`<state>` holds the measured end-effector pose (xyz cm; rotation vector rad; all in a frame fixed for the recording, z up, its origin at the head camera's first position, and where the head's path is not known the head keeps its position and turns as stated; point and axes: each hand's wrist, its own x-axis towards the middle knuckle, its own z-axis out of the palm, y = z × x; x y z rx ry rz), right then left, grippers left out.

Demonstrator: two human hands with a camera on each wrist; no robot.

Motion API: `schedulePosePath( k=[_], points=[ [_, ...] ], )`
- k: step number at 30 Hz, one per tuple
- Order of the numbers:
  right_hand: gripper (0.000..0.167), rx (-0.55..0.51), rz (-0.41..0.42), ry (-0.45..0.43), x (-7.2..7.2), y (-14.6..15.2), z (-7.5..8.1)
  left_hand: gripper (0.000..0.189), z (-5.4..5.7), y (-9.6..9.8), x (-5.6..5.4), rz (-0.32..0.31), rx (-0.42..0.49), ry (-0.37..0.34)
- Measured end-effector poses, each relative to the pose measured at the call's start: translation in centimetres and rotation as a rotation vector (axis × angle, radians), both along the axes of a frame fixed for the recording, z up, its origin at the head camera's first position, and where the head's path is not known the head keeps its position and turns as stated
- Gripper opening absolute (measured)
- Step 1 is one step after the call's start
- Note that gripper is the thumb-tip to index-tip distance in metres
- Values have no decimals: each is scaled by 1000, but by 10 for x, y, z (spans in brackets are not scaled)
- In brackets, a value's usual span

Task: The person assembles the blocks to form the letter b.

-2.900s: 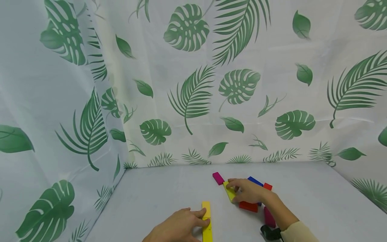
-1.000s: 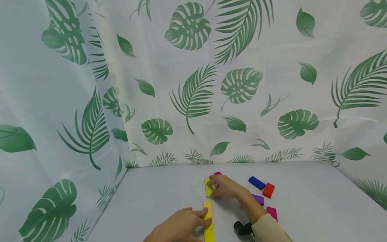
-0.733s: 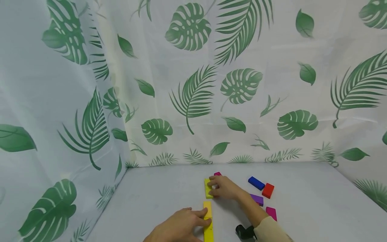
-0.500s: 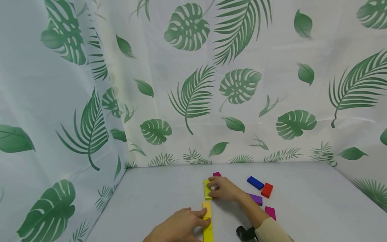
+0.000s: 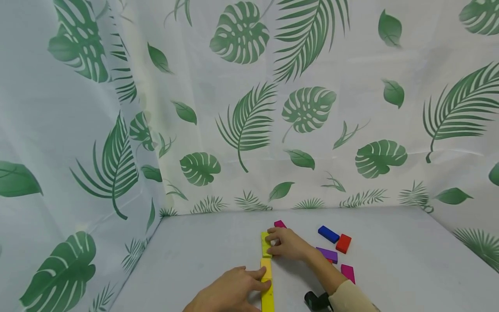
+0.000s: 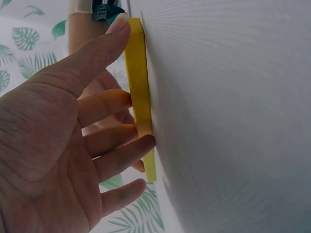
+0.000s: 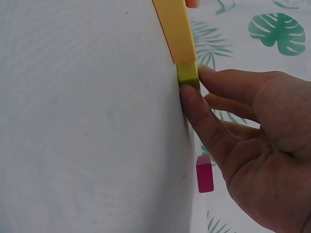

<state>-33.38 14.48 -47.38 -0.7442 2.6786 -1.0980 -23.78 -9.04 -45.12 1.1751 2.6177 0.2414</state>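
Observation:
In the head view, three yellow blocks form a line pointing away from me. My right hand [image 5: 288,245] pinches the farthest, a greenish-yellow block [image 5: 265,247], between thumb and fingers. The right wrist view shows that block's end [image 7: 188,74] right against an orange-yellow block [image 7: 176,29]. My left hand [image 5: 234,288] has its fingers extended, their tips touching the orange-yellow block [image 5: 266,262] and the bright yellow block [image 5: 267,301] nearest me. The left wrist view shows its thumb and fingertips spread along the side of the bright yellow block [image 6: 138,63].
A magenta block [image 5: 279,224] lies just beyond my right hand. Right of the right forearm are a blue block [image 5: 328,234], a red block [image 5: 343,243], a purple block [image 5: 328,255] and another magenta block [image 5: 348,273]. A leaf-patterned curtain [image 5: 249,190] stands behind the table.
My right hand has brought the greenish-yellow block left from beside the magenta block, straightened it, then slid it towards me up to the orange-yellow block. My left hand has stayed in place.

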Motion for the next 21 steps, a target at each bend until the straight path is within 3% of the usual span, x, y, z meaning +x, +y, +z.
schedulePosePath(
  k=[8, 21],
  points=[
    [39, 10, 17, 18, 2, -2, 2, 65, -1, 0, 0, 18, 11, -18],
    [38, 7, 28, 17, 4, -2, 2, 62, 2, -2, 1, -12, 24, 4]
  ],
)
